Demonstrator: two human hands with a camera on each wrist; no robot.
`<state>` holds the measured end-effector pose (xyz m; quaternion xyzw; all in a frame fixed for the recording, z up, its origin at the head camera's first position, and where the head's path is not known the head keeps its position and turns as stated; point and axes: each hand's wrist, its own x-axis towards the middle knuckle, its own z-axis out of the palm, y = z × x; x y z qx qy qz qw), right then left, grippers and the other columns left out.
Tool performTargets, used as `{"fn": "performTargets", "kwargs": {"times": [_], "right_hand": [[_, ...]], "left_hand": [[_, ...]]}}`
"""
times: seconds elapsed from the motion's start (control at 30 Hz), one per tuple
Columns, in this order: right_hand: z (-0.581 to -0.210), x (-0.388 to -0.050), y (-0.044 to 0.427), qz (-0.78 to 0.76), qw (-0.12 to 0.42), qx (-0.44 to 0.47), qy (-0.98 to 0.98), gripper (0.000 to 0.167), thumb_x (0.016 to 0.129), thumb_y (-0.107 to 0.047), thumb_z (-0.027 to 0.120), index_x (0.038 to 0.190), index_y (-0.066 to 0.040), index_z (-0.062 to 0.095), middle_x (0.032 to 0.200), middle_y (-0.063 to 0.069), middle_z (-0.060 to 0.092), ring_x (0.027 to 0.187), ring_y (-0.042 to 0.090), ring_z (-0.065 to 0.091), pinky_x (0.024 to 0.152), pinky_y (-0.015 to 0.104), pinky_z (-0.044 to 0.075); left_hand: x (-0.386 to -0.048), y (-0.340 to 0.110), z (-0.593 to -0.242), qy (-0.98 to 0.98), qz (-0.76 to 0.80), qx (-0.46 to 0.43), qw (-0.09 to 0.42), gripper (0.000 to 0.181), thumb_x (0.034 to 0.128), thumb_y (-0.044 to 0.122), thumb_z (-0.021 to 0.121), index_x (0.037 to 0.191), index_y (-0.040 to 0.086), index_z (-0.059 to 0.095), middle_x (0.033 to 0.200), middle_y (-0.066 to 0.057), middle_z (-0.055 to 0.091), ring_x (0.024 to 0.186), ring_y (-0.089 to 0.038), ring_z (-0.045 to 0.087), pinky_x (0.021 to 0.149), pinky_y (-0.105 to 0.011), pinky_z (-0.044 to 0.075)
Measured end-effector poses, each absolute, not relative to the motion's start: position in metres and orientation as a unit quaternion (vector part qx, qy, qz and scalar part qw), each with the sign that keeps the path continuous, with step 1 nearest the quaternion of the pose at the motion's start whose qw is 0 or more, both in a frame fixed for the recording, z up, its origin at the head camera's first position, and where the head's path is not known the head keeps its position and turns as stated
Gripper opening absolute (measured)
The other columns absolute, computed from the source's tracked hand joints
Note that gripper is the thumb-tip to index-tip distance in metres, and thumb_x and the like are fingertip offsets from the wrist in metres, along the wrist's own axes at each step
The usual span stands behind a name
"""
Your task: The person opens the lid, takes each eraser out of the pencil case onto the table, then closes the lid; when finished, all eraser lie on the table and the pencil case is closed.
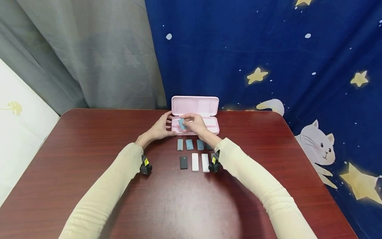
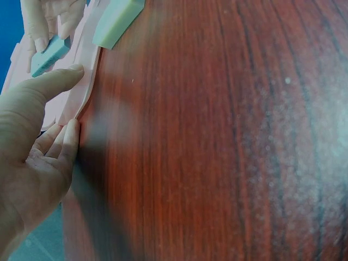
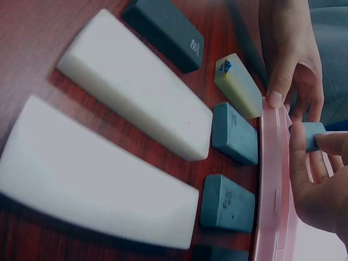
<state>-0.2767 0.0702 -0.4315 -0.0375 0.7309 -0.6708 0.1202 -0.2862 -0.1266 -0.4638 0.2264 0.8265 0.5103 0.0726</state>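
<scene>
An open pink pencil case (image 1: 195, 105) stands at the table's back edge, its lid raised. My left hand (image 1: 161, 127) holds the case's left end, thumb on the front rim and fingers along the side. Over the left part of the tray, my right hand (image 1: 194, 124) pinches a small blue eraser (image 1: 181, 124) between thumb and fingers. The right wrist view also shows this blue eraser (image 3: 312, 136), tilted above the tray. Whether it touches the tray, I cannot tell.
Before the case lie a pale green eraser (image 1: 180, 145), two blue erasers (image 1: 189, 144) and a dark one partly hidden by the right arm. Nearer stand a black eraser (image 1: 183, 162) and two white blocks (image 1: 195, 162). A curtain (image 1: 238, 59) hangs behind the table.
</scene>
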Motion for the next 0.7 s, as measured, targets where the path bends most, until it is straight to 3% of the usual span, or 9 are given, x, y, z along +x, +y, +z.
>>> {"fn": "performTargets", "kwargs": {"times": [0.7], "right_hand": [[-0.432,-0.261,0.097,-0.679,0.125,-0.01,0.723,0.031,0.092,0.007,0.059,0.122,0.005,0.063,0.11,0.018,0.059,0.071,0.017,0.068,0.072,0.03,0.058]], "left_hand": [[-0.282,-0.126,-0.459,0.831,0.502,0.228,0.071,0.098,0.0762,-0.002,0.078,0.149,-0.006,0.012,0.135,-0.03,0.035,0.122,-0.042,0.043,0.1,-0.049,0.044]]}}
